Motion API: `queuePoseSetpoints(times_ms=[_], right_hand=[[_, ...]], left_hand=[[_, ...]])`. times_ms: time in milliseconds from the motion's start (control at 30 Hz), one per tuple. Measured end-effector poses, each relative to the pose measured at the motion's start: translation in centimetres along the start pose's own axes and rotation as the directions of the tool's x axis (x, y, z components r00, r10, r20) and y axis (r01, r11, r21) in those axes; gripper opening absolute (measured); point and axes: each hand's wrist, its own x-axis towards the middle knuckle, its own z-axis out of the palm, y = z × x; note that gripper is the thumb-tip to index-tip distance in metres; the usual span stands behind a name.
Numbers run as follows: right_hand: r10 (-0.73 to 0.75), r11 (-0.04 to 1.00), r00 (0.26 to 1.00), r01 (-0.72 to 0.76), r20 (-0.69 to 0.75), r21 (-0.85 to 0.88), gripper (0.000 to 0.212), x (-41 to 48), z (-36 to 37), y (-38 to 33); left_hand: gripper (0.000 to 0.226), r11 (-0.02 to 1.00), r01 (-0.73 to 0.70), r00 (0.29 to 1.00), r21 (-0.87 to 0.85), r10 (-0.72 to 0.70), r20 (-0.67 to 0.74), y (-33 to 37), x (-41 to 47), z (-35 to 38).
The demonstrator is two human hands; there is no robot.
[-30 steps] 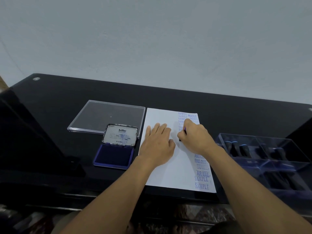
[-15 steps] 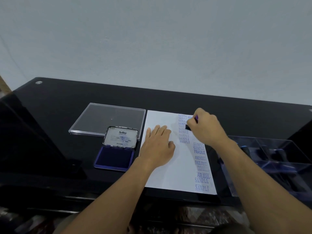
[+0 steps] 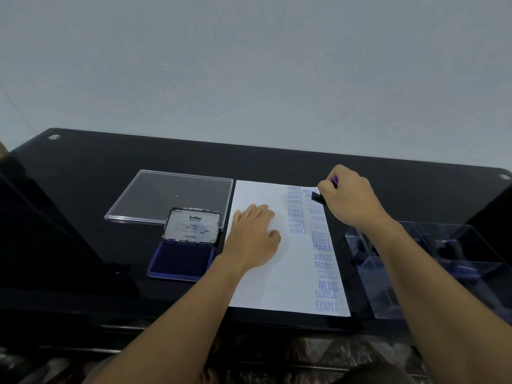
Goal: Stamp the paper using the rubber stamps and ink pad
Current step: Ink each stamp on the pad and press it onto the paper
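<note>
A plain pale grey wall (image 3: 249, 65) rises behind a glossy black glass table (image 3: 83, 189) that mirrors what lies on it. A white sheet of paper (image 3: 277, 286) lies mid-table, thin and matte. Its right part carries two columns of blue prints reading SAMPLE, FRAGILE and AIR MAIL, and its left part is bare. To the right stands a clear plastic tray (image 3: 471, 245) with compartments. The dark shapes (image 3: 361, 253) inside it are likely the other stamps, though they are too blurred to be sure. At far left lies a flat clear plastic lid (image 3: 171, 195). Just near of it is the Artline ink pad (image 3: 181, 260), its metal cover tipped back and its blue felt bed exposed.

The left hand (image 3: 253, 236) lies flat on the paper, fingers straight, pinning it just right of the ink pad. The right hand (image 3: 349, 198) pinches a small black rubber stamp (image 3: 317, 197) with a purple top at the sheet's far right corner. The stamp's long axis runs roughly left to right, in line with the printed words. I cannot tell whether its face touches the paper.

Re-inking would probably mean carrying the stamp left and nearer, over or around the left hand. The left hand is closer to the pad, but it is busy holding the sheet down.
</note>
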Motion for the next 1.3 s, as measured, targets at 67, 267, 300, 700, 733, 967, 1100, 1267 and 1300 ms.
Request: queuePoseSetpoints(times_ms=[67,267,300,700,733,967,1100,1267,1300], right_hand=[[-0.001,1.0,1.0,0.001,0.004,0.0,0.016,0.0,0.1,0.0],[0.015,1.0,1.0,-0.015,0.005,0.006,0.019,0.0,0.1,0.2],[0.024,1.0,1.0,-0.024,0.004,0.016,0.019,0.0,0.0,0.3],[0.072,0.987,0.994,-0.083,0.079,0.141,0.024,-3.1,-4.1,1.9],[0.073,0.988,0.994,-0.084,0.085,0.132,0.024,-3.4,-4.5,2.2],[0.09,0.993,0.994,-0.095,0.07,0.073,0.017,-5.5,-7.9,5.3],[0.155,0.987,0.988,-0.155,-0.005,0.032,0.016,-6.8,-10.3,8.2],[0.224,0.974,0.974,-0.226,-0.042,-0.034,0.009,-9.1,-13.4,11.7],[0.25,0.967,0.966,-0.253,-0.056,-0.034,0.009,-9.5,-13.9,12.4]], left_hand=[[0.047,1.0,-0.002,1.0,-0.001,0.002,-0.001,0.1,-0.1,-0.1],[0.047,1.0,0.006,1.0,-0.017,-0.006,0.01,0.5,-0.3,-0.6],[0.047,1.0,0.012,1.0,-0.021,-0.011,0.021,0.6,-0.2,-0.8],[0.042,0.963,0.094,0.992,-0.254,-0.112,-0.057,3.0,0.0,-2.5],[0.041,0.966,0.088,0.993,-0.245,-0.104,-0.055,3.5,-0.1,-2.6],[0.041,0.981,0.018,0.999,-0.191,-0.022,-0.022,8.6,-0.9,-2.4],[0.042,0.984,-0.047,0.999,-0.171,0.046,-0.013,11.9,-1.5,-1.9],[0.043,0.973,-0.124,0.991,-0.193,0.13,0.019,15.3,-2.0,-0.8],[0.043,0.971,-0.138,0.989,-0.195,0.145,0.024,15.9,-2.1,-0.5]])
